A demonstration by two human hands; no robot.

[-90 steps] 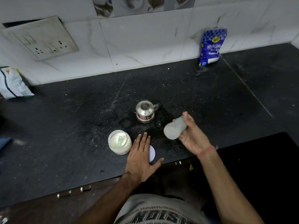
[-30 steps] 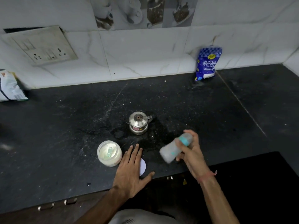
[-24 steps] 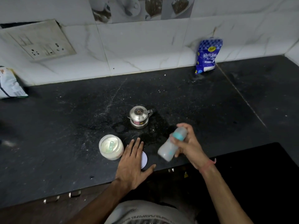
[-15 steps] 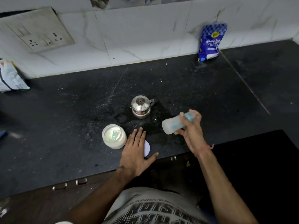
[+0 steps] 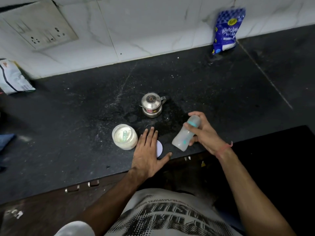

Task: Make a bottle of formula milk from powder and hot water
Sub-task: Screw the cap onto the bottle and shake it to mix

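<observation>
Fingers of the right hand [image 5: 205, 135] are curled round a cloudy plastic baby bottle with a teal collar [image 5: 186, 133], which is held clear of the black stone counter [image 5: 221, 92] and tilted, its capped top pointing up and away and its base down toward the counter's front edge. The left hand [image 5: 148, 155] lies flat on the counter, palm down, fingers straight and close together, thumb spread out to the side; it partly covers a flat round white lid [image 5: 159, 148]. Just beside that hand's fingers stands an open clear jar of white powder [image 5: 124, 139] with a pale green scoop lying in it. Behind both, near the middle of the counter, sits a small lidded steel pot with a side handle [image 5: 152, 107], on a damp-looking patch. A blue sugar packet [image 5: 225, 30] leans on the white tiled wall, well apart to the right. A white pouch [image 5: 12, 77] lies far left, below a grey switch plate [image 5: 40, 23].
</observation>
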